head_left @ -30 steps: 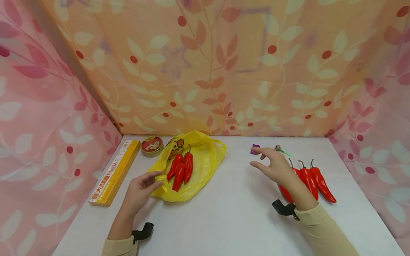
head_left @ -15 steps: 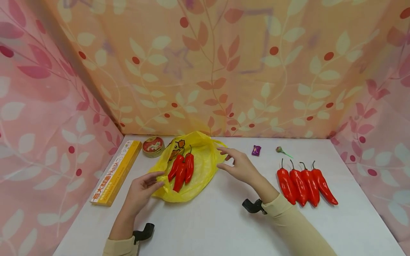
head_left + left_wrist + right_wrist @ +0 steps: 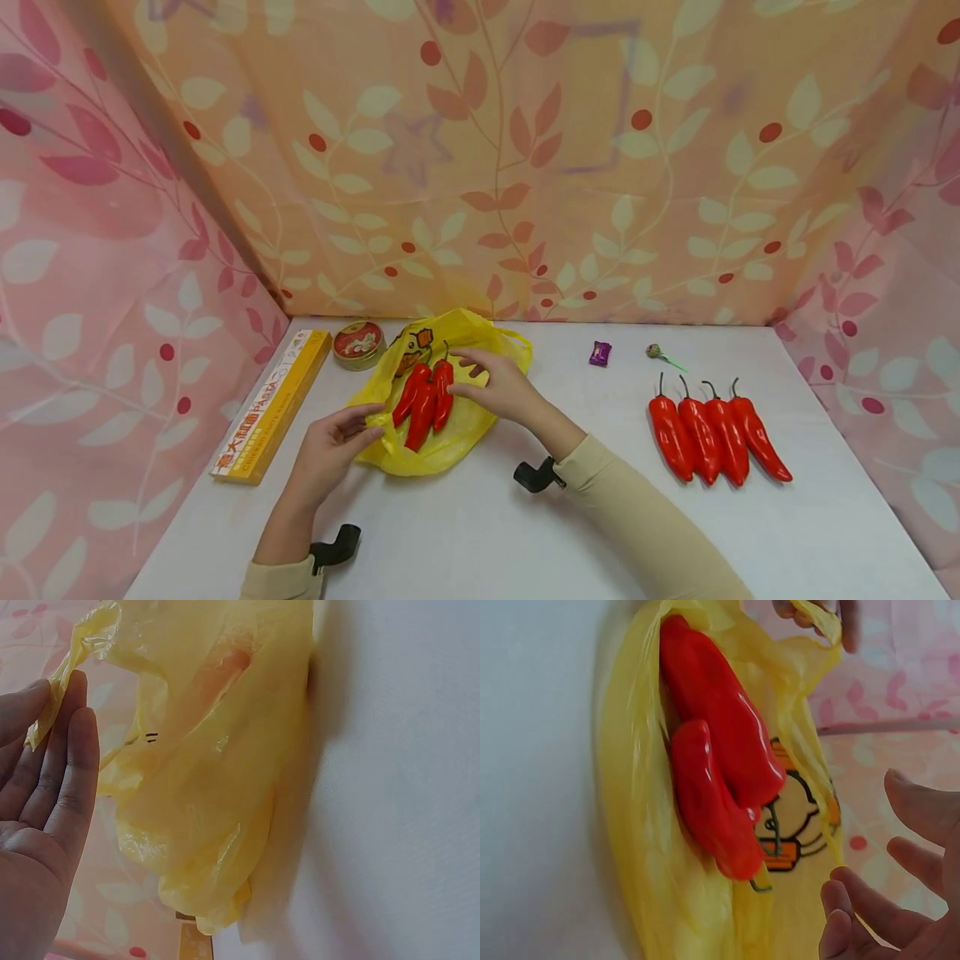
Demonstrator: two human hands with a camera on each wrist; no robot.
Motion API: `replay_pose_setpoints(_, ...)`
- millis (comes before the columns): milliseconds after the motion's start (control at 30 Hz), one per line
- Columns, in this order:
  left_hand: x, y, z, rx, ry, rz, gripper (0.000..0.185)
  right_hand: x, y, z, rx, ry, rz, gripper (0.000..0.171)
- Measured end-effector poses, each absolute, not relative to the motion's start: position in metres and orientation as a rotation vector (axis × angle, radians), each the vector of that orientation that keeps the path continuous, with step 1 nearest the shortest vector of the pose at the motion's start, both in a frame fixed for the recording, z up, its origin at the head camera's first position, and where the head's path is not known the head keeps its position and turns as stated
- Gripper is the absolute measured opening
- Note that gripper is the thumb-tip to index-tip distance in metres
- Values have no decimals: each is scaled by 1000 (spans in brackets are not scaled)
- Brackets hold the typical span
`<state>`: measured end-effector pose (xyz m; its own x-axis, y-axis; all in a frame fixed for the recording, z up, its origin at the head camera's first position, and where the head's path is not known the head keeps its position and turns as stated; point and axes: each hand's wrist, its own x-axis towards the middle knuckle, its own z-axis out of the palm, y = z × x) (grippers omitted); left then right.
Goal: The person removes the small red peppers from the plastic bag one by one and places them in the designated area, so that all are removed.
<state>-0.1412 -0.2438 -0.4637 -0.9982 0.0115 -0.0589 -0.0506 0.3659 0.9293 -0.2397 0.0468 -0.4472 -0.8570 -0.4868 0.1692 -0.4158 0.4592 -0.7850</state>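
Observation:
My left hand pinches the near left edge of a yellow plastic bag; the left wrist view shows the bag's film between thumb and fingers. Inside the bag's mouth lie 3 red chili peppers with dark stems, partly overlapping. Over the bag's right side hovers my right hand, thumb and fingers spread with nothing between them. In the right wrist view its fingers are apart from the peppers; whether they touch the bag I cannot tell.
Several red chili peppers lie in a row at right. Behind them are a purple-wrapped candy and a lollipop. A yellow pasta box and a round tin stand at left. Patterned cloth encloses the white table.
My right hand has moved left from near the candy to above the bag, uncovering the row of peppers at right. The left hand keeps its hold on the bag's edge.

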Motion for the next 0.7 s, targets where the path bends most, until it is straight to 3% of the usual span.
replay_pose_setpoints(700,-141,-245,-466,15,2566,1748,44,-256,-16,-477,-726,2647,-1091,54)
